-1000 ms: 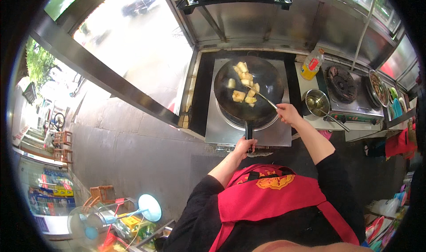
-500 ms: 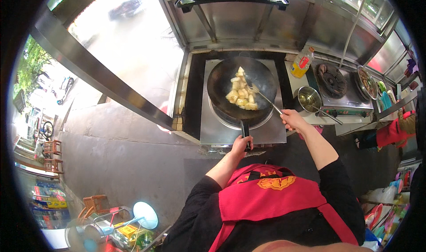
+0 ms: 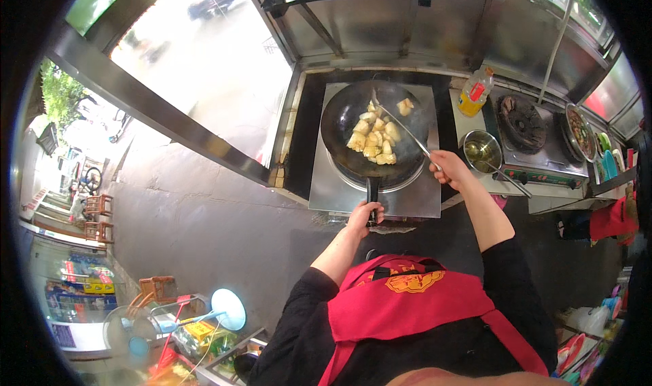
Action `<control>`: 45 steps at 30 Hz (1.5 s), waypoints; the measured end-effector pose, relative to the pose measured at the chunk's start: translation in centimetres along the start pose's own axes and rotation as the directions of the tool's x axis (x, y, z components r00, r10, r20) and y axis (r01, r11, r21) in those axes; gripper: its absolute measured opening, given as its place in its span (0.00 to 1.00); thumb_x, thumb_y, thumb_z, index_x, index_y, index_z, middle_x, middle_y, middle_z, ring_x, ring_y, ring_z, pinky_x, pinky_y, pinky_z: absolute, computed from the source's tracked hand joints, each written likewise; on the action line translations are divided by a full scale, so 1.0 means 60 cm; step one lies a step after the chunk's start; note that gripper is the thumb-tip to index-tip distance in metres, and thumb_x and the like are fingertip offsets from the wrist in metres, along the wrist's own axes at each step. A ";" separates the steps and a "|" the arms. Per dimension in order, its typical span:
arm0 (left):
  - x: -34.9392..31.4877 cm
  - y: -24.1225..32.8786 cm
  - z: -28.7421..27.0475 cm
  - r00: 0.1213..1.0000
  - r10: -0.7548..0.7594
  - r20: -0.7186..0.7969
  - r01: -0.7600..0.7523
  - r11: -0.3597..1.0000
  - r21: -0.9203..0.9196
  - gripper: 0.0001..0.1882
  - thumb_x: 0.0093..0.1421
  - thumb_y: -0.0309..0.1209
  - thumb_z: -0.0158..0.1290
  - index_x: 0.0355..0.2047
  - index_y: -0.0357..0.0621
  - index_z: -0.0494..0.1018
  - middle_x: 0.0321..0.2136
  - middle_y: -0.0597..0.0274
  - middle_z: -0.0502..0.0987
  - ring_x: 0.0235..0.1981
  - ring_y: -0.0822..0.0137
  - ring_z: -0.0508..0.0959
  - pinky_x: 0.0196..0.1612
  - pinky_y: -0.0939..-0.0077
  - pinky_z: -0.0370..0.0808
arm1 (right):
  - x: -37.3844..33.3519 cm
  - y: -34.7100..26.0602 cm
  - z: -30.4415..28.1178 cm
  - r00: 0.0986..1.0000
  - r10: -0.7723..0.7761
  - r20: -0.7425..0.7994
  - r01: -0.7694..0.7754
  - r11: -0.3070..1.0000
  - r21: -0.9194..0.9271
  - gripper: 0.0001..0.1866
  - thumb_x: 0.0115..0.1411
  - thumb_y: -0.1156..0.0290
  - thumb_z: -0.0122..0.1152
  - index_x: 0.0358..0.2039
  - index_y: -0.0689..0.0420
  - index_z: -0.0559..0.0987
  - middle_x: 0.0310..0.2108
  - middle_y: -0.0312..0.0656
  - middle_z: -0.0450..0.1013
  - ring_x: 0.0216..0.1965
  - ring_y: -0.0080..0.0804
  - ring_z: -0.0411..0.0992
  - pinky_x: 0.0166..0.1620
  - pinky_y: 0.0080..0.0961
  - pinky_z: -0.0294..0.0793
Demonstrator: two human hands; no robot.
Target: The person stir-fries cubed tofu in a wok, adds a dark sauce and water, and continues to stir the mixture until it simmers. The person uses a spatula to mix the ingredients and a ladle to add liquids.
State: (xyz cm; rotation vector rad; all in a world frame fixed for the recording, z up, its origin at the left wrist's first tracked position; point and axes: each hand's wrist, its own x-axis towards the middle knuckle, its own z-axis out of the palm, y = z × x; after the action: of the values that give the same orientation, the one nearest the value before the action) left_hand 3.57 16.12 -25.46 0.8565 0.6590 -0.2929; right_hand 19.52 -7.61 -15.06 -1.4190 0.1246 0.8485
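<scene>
A black wok [image 3: 339,152] rests on the steel stove top [image 3: 322,186] in front of me. My left hand [image 3: 365,215] is closed round the wok's black handle [image 3: 373,192]. In my right hand [image 3: 448,167] is the shaft of a long metal cooking utensil [image 3: 412,135], whose head reaches into the far part of the wok. Its exact head shape is hard to make out. Pale, browned chunks of food [image 3: 373,139] lie heaped in the wok's middle, and one piece [image 3: 405,106] sits apart at the upper right.
Right of the stove stand a metal pot [image 3: 481,150] with a ladle [image 3: 509,180] in it, a bottle of yellow liquid [image 3: 475,93], a black burner [image 3: 523,122] and a pan of food [image 3: 579,133]. A metal post [image 3: 163,104] slants across the left. Another person [image 3: 608,222] shows at far right.
The utensil's head has moved from the right side of the food to the far side of the wok. The chunks are more spread out, with one piece now apart. My view has shifted slightly.
</scene>
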 end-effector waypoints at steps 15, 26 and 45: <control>-0.021 -0.011 0.019 0.993 0.088 -0.081 -0.086 0.996 0.027 0.08 0.54 0.26 0.52 0.33 0.37 0.67 0.22 0.61 0.71 0.17 0.71 0.70 0.18 0.79 0.68 | -0.159 0.076 -0.127 0.933 0.312 0.179 -0.347 0.914 0.210 0.18 0.65 0.58 0.39 0.41 0.60 0.69 0.15 0.27 0.55 0.12 0.13 0.47 0.14 0.11 0.46; -0.024 -0.009 0.019 0.992 0.069 -0.108 -0.061 0.995 0.077 0.08 0.55 0.26 0.52 0.34 0.39 0.67 0.24 0.60 0.73 0.18 0.72 0.71 0.18 0.80 0.68 | -0.094 0.033 -0.075 0.958 0.224 0.179 -0.254 0.953 0.163 0.17 0.65 0.58 0.41 0.41 0.60 0.69 0.16 0.29 0.57 0.13 0.12 0.50 0.14 0.10 0.49; -0.023 -0.016 0.015 0.963 0.193 -0.190 -0.187 0.981 0.047 0.19 0.58 0.36 0.51 0.44 0.37 0.66 0.31 0.57 0.74 0.22 0.67 0.74 0.22 0.76 0.72 | -0.006 0.106 -0.117 0.965 0.130 0.229 -0.176 0.965 0.195 0.16 0.64 0.58 0.43 0.39 0.59 0.68 0.18 0.32 0.63 0.14 0.15 0.56 0.16 0.13 0.57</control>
State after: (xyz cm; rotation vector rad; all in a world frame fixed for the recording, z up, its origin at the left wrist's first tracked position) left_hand 2.41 14.80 -24.75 0.9765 0.7487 -0.0453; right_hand 18.39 -14.54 -21.37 -1.1190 0.1578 1.0787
